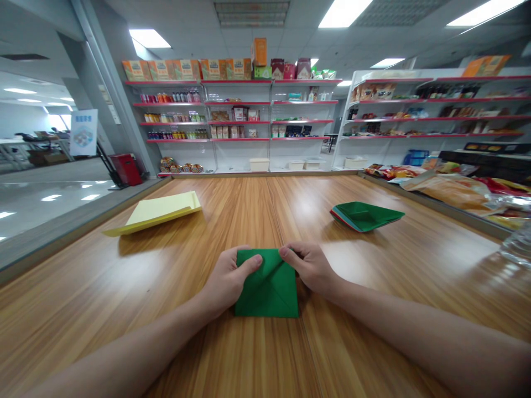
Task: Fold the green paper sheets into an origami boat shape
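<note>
A folded sheet of green paper (269, 293), roughly square with diagonal creases, is between my hands above the wooden table (257, 213). My left hand (232, 276) grips its left side, thumb pressed on the face and fingers hidden behind. At the upper right corner, my right hand (311, 266) pinches the paper between thumb and fingers. Farther off to the right lies a stack of folded paper pieces (365, 215), green on top with red and blue edges below. Sheets of yellow paper (161, 213) rest on the left, their edges curling up.
A raised rim (265, 174) borders the table. Packaged snacks (452, 190) lie beyond its right edge, and a clear plastic item (518, 243) sits at far right. Stocked shelves (236, 103) stand behind. A red box-like object (126, 168) is on the floor at left.
</note>
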The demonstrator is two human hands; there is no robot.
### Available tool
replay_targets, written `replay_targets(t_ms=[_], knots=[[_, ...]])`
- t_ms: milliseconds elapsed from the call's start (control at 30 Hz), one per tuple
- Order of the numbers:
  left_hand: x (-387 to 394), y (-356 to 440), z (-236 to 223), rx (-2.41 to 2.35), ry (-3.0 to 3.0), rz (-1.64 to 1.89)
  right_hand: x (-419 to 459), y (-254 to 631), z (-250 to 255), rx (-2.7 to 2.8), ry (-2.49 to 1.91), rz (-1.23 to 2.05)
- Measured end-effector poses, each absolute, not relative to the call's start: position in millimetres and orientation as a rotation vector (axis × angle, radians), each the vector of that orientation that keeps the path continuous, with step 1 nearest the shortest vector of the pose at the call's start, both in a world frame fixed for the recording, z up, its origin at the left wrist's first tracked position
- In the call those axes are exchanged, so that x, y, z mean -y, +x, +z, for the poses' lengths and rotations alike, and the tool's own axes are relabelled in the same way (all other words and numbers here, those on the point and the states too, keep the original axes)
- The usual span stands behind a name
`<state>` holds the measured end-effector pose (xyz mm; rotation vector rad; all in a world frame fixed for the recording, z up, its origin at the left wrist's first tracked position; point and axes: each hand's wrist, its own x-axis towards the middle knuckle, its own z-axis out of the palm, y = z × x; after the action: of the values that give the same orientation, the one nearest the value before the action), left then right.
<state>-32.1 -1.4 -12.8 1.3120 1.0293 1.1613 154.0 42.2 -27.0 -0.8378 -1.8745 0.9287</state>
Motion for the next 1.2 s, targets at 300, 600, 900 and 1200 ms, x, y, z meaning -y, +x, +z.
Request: replay_targets(t_ms=[300, 600, 900, 1200], knots=[[-0.2, -37.5, -16.4, -0.961, 1.281, 1.124, -41.1, 154.9, -28.7, 1.926, -0.783, 0.919], [-0.7, -36.1, -17.3, -0.976, 1.285, 1.116, -40.8, 155.4, -28.5, 1.871, -0.781, 1.106], [-1.6, -37.1, -17.4, -0.992, 1.335, 1.105, -42.0, 156.0, -26.2, 1.932, -0.851, 1.072], [-4.1, -37.6, -20.6, -0.964, 1.272, 1.115, -41.2, 154.8, -28.7, 1.852, -0.721, 1.207]])
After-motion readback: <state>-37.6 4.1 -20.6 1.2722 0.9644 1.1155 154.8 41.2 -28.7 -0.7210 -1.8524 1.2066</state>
